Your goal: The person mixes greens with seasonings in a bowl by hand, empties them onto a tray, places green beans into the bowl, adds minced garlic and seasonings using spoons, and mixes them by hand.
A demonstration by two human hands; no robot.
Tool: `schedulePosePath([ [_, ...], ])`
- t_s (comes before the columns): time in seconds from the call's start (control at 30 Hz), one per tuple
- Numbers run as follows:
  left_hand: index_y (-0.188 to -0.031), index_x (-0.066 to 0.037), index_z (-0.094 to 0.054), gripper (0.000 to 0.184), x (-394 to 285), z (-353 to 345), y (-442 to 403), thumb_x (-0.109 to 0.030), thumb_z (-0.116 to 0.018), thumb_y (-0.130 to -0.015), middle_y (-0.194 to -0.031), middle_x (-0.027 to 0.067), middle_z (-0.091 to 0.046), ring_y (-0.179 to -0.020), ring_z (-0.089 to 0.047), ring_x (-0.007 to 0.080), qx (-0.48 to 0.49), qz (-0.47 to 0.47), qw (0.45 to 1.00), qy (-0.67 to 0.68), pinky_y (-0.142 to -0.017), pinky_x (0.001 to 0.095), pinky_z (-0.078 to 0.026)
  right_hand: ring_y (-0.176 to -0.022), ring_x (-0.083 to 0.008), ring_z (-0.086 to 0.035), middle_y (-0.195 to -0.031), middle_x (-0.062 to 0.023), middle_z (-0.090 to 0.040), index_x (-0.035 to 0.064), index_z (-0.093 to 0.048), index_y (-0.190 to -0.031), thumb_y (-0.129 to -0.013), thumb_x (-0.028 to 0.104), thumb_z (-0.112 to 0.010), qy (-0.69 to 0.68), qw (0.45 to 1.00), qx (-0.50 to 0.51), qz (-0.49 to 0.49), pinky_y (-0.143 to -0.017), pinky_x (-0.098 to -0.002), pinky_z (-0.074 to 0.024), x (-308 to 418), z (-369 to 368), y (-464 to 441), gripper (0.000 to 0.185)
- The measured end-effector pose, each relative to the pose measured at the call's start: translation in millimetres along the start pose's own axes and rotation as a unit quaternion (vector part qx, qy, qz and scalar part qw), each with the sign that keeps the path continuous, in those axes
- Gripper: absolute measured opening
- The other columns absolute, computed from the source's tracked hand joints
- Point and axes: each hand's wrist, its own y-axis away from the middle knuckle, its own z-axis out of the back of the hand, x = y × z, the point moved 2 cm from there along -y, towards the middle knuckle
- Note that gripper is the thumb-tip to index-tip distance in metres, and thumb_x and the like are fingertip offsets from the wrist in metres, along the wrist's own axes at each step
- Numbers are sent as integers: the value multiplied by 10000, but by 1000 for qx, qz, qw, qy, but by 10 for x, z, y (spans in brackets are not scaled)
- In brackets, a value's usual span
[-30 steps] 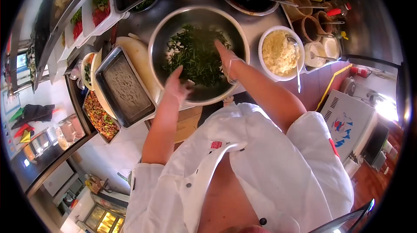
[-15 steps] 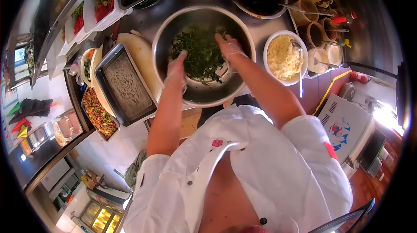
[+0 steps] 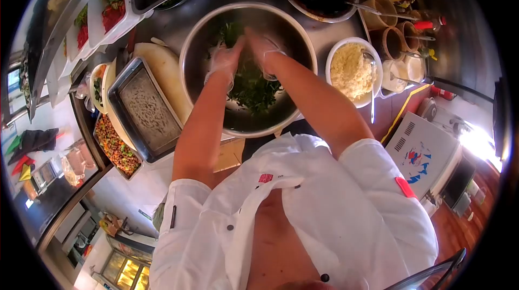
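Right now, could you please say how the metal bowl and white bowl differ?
The metal bowl is larger than the white bowl. The metal bowl holds leafy greens, the white bowl pale yellow food. The left hand and right hand are in the metal bowl, a spoon in the white bowl. Both are round.

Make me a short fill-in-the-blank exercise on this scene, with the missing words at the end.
1. The leaves in the metal bowl are coloured ____.
2. In the picture, the tray lies to the ____ of the metal bowl.
3. The spoon rests in a smaller bowl whose rim is ____.
4. Between the left hand and the right hand, the one nearer the spoon is the ____ hand.

Missing words: green; left; white; right.
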Motion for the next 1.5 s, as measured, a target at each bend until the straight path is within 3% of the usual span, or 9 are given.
schedulePosePath([
  [0.33, -1575, -10, -356, 955, 638, -347, 632, -620, -664, -908, -1575, 191, -445, -1443, -429, 322, -37, 53, 998, 27, -1147, 372, -352, -1328, -324, -508, -1532, -165, -488, 65, -406, -1556, -944, 736, -471, -289, 943, -44, -156, -1118, -450, -380, -744, -308, 933, 910],
  [0.5, -1497, -41, -485, 744, 245, 203, 1023, -558, -573, -968, -1363, 284, -605, -1319, -550, 411, 55, -126, 990, -40, -1100, 383, -411, -1277, -404, -567, -1374, -290, -585, 15, -546, -1432, -967, 689, -470, 188, 973, 114, 70, -1099, -423, -425, -555, -128, 899, 822],
  [0.67, -1543, -98, -411, 678, 801, 153, 1397, -472, -556, -996, -1512, 181, -495, -1398, -471, 376, -24, 190, 891, 411, -1167, 555, -318, -1214, -422, -606, -1277, -299, -636, 4, -650, -1304, -982, 605, -476, 523, 822, 23, 225, -1108, -460, -424, 483, 336, 758, 704],
  [0.77, -1511, -110, -441, 609, 1015, -170, 1234, -427, -552, -1004, -1537, 160, -470, -1415, -442, 392, 4, 193, 798, 571, -1148, 682, -279, -1246, -354, -592, -1353, -245, -617, 17, -587, -1385, -1008, 541, -465, 315, 872, -42, 372, -1074, -454, -430, -30, 318, -415, 657],
  [0.83, -1493, -142, -464, 561, 1002, -453, 989, -424, -539, -1014, -1512, 136, -499, -1383, -470, 394, 4, 152, 771, 618, -1124, 675, -341, -1245, -316, -584, -1329, -209, -634, 21, -589, -1392, -1009, 536, -473, -11, 977, -4, 211, -1063, -430, -425, -275, 150, -334, 652],
  [1.0, -1486, -140, -472, 510, 556, -549, 766, -351, -560, -1030, -1459, 115, -553, -1330, -517, 332, -16, 132, 843, 521, -1070, 546, -431, -1299, -219, -518, -1455, -109, -570, 68, -554, -1460, -965, 588, -592, -173, 983, 55, -40, -1106, -365, -377, -601, -273, 183, 719],
  [1.2, -1475, 69, -433, 695, 838, -236, 262, -445, -556, -1025, -1327, 280, -604, -1181, -617, 360, -90, -69, 989, 96, -993, 400, -481, -1276, -237, -560, -1416, -140, -604, 64, -581, -1433, -899, 585, -717, -23, 987, 115, 110, -1072, -365, -425, -312, -203, 613, 758],
  [1.33, -1391, 41, -507, 733, 433, 282, 619, -584, -506, -1009, -1293, 331, -607, -1247, -592, 404, -103, -26, 990, -88, -1028, 421, -458, -1337, -393, -530, -1405, -300, -563, 4, -596, -1386, -868, 871, -420, 263, 963, 3, 51, -1120, -429, -391, -6, 234, 468, 1025],
  [1.5, -1581, -12, -321, 899, 610, 258, -152, -601, -575, -951, -1555, 235, -433, -1437, -411, 407, -60, -75, 993, -67, -1124, 446, -379, -1413, -389, -451, -1526, -238, -480, 18, -507, -1480, -957, 810, -257, 8, 999, -13, 49, -1160, -460, -323, -93, 109, -343, 981],
])
